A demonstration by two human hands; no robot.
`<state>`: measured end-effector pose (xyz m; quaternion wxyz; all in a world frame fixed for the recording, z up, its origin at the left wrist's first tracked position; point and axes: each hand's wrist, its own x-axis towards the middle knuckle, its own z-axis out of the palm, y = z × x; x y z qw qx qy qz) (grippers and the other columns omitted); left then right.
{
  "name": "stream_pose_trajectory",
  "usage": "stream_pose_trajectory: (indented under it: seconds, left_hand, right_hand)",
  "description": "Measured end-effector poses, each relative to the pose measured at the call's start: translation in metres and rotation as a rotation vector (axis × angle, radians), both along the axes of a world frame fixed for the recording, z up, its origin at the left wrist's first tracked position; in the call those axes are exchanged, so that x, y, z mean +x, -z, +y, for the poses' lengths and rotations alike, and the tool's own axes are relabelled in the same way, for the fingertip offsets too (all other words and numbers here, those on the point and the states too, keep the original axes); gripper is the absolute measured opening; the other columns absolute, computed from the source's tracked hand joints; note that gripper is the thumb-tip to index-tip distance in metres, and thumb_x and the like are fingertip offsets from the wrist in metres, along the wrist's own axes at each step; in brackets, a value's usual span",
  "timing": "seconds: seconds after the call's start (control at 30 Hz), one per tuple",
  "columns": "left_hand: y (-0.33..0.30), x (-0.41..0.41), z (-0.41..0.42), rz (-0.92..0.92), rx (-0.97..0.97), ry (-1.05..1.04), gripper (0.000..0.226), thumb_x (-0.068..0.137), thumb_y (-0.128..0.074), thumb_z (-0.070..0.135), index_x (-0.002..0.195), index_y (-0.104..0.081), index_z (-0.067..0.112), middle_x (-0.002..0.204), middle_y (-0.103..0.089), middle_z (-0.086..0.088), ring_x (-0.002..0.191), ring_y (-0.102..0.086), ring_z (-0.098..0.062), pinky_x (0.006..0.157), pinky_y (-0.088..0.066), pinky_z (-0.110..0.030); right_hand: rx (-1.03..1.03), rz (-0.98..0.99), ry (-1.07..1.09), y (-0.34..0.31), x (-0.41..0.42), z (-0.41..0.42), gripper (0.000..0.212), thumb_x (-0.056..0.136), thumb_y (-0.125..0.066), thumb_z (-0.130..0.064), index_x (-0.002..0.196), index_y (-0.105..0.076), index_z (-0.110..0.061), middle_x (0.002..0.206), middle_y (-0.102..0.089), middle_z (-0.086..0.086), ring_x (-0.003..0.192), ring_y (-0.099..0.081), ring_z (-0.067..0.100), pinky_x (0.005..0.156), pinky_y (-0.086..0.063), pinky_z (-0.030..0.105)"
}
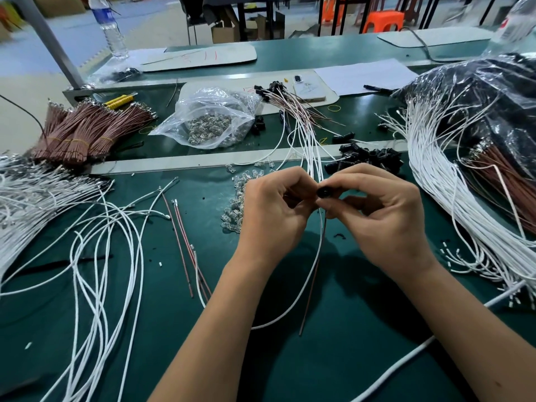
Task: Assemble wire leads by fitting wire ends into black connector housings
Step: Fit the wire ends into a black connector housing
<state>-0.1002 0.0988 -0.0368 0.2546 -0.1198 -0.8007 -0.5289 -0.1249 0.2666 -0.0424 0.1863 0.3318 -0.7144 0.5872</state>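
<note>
I see both hands pinching one black connector housing (pixel 322 193) over the counter (pixel 333 329): left hand (pixel 272 210), right hand (pixel 383 219); white wire (pixel 314 262) hangs below.

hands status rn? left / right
Left hand: fingers curled, fingertips at the black connector housing; a grip cannot be confirmed.
Right hand: pinches the black connector housing; white wire and brown wire hang below.

Black housing (pixel 322 193): small, round, held above the green table.
White wire (pixel 314 259): hangs from it, curving down.
Brown wire (pixel 311 288): hangs alongside, straighter.
</note>
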Motion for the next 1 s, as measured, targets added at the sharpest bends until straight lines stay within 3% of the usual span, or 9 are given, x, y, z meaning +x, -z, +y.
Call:
stream_pose_trajectory:
  seconds: [0.13,0.23,0.67,0.77,0.87,1.0]
  left_hand:
    - [0.0004,-0.0007,-0.0008,-0.018,0.029,0.012,0.020,0.078,-0.078,-0.006,0.071,-0.067,0.008,0.064,-0.064,0.007,0.058,-0.059,-0.007,0.057,-0.049,-0.026]
    - [-0.0002,-0.0008,-0.0004,-0.013,0.013,-0.001,0.031,0.077,-0.078,-0.005,0.069,-0.062,0.021,0.061,-0.058,0.015,0.056,-0.053,0.000,0.057,-0.043,-0.021]
    - [0.0001,-0.0030,0.0009,-0.084,-0.018,-0.014,0.040,0.074,-0.078,-0.004,0.063,-0.051,0.023,0.057,-0.047,0.009,0.055,-0.042,-0.008,0.051,-0.037,-0.030]
    - [-0.0007,-0.0021,0.0011,-0.114,0.002,0.015,0.040,0.075,-0.079,-0.005,0.062,-0.052,0.022,0.056,-0.048,0.008,0.055,-0.043,-0.008,0.051,-0.038,-0.028]
    - [-0.0016,-0.0016,0.0016,-0.160,0.013,0.048,0.037,0.078,-0.080,-0.006,0.063,-0.054,0.017,0.057,-0.053,0.001,0.056,-0.048,-0.009,0.052,-0.041,-0.026]
    - [-0.0024,-0.0010,0.0021,-0.220,0.055,0.087,0.029,0.080,-0.078,-0.010,0.067,-0.057,0.007,0.064,-0.060,-0.019,0.060,-0.056,-0.022,0.059,-0.055,-0.045]
  right_hand:
    - [-0.001,0.010,-0.005,-0.0010,0.0006,-0.0008,0.023,0.082,-0.084,0.004,0.100,-0.079,-0.009,0.097,-0.073,0.005,0.085,-0.072,0.023,0.071,-0.059,0.027]
    - [0.014,0.033,0.002,-0.0020,0.0020,-0.0008,0.024,0.081,-0.085,0.004,0.101,-0.079,-0.009,0.097,-0.073,0.003,0.085,-0.073,0.021,0.072,-0.059,0.026]
    - [0.049,0.072,0.028,-0.0018,0.0034,0.0001,0.022,0.083,-0.085,0.004,0.102,-0.080,-0.005,0.099,-0.073,0.003,0.088,-0.073,0.024,0.072,-0.062,0.038]
    - [0.051,0.077,0.038,-0.0016,0.0042,-0.0004,0.022,0.083,-0.085,0.004,0.101,-0.080,-0.008,0.098,-0.073,0.003,0.088,-0.073,0.023,0.072,-0.062,0.035]
    - [-0.018,-0.019,0.048,-0.0001,0.0025,-0.0012,0.023,0.081,-0.084,0.006,0.099,-0.078,-0.008,0.095,-0.073,0.005,0.079,-0.073,0.018,0.071,-0.061,0.028]
    - [-0.150,-0.194,-0.009,0.0009,0.0020,-0.0023,0.022,0.082,-0.082,0.004,0.098,-0.077,-0.011,0.088,-0.073,0.003,0.068,-0.069,0.013,0.068,-0.056,0.021]
